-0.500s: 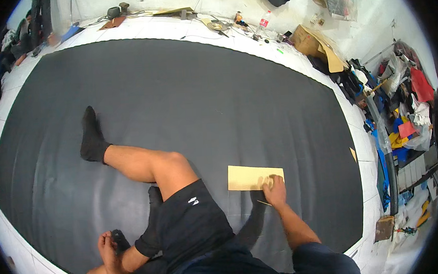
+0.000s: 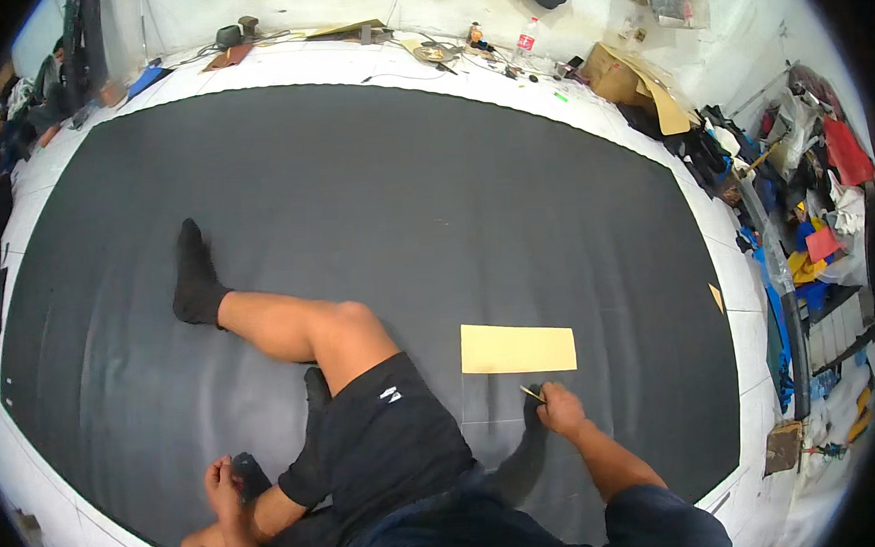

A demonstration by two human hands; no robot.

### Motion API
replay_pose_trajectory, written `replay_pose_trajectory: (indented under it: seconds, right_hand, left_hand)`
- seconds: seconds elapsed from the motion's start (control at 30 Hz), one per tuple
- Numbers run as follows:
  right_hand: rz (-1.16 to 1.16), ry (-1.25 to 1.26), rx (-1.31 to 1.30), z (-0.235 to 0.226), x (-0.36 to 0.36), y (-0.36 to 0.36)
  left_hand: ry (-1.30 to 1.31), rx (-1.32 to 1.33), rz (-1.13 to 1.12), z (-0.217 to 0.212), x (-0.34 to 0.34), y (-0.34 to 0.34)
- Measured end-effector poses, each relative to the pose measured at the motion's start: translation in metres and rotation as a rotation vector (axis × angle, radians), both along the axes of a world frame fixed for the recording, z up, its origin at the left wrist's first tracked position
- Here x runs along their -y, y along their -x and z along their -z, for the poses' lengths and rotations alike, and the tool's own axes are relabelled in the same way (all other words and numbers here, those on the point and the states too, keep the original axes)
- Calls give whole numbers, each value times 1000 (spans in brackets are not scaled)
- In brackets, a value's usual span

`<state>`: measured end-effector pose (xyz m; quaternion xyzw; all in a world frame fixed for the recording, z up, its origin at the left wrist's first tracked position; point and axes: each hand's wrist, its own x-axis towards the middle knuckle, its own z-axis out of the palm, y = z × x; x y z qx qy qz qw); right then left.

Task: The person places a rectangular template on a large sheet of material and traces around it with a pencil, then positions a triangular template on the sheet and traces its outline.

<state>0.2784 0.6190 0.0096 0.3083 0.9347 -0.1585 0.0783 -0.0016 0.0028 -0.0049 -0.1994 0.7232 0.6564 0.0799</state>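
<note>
A yellow rectangular card (image 2: 518,348) lies flat on a large black sheet (image 2: 351,168), to the right of my bent leg. Just below the card, my right hand (image 2: 563,408) is closed around a thin, pale, pen-like stick (image 2: 532,393) whose tip points up and left. Its exact kind is too small to make out. Faint pale lines run on the sheet below the card's left part. My left hand (image 2: 225,484) rests by my folded leg and dark-socked foot, fingers curled together. Whatever they may hold is hidden.
White floor tiles (image 2: 752,344) border the sheet. Along the far wall stand a plastic bottle (image 2: 526,37), cables and small items. A cardboard box (image 2: 614,74) sits at the far right, near heaped fabric and plastic bags (image 2: 823,190). My outstretched leg (image 2: 290,323) crosses the sheet.
My right hand has lifted off the card and moved down and slightly right, turning the stick's tip upward. The card now shows uncovered. My left hand stays by my folded leg.
</note>
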Motion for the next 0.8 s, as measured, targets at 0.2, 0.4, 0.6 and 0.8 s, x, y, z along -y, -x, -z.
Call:
replay_pose_trajectory:
  seconds: [0.2,0.4,0.6,0.8]
  right_hand:
    - [-83,38,-351,22,45,-16]
    - [-32,-62,-186,14,101,-57]
    - [38,55,50,8,94,-54]
    - [0,45,194,27,67,-43]
  left_hand:
    - [29,-374,-152,-46,37,6]
    - [398,-543,-437,-141,153,-47]
    - [580,-179,-420,-102,190,-94]
    - [691,-179,-207,-71,174,-115]
